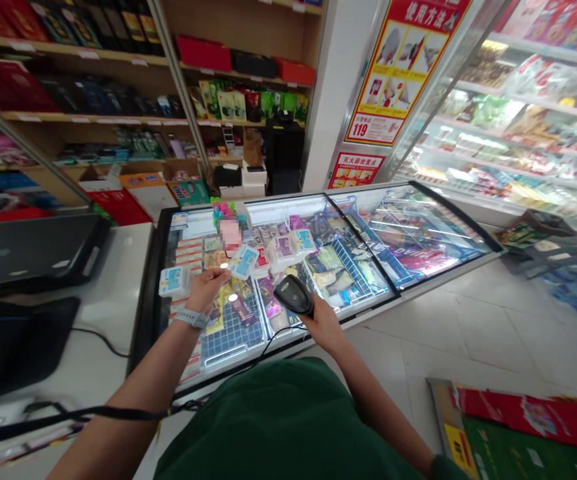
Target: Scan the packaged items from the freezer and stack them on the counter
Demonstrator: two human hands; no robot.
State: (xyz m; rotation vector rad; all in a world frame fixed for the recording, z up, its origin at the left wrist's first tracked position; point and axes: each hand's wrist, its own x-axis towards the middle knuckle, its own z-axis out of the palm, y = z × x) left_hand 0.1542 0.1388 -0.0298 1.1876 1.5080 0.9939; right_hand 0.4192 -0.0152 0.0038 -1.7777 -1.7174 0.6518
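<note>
My left hand (207,291), with a light watch band at the wrist, pinches a small white-and-blue plastic pack (244,262) by its near corner, above the glass top of a chest freezer (301,343). My right hand (326,327) is wrapped round the handle of a black barcode scanner (294,295), whose head points left toward the pack. A cable trails from the scanner toward my body. On the glass lie a purple-labelled pack (283,248), a blue-labelled pack (303,241) and a red-labelled one (261,257). Left of my left hand sits another blue-labelled pack (175,281).
A counter (123,280) with a black monitor-like device (33,247) stands to the left. A pink item (231,235), partly blurred, stands on the freezer's far side. Stocked shelves (88,57) are behind. A cardboard box (533,227) and a red-and-green display (528,427) are at right.
</note>
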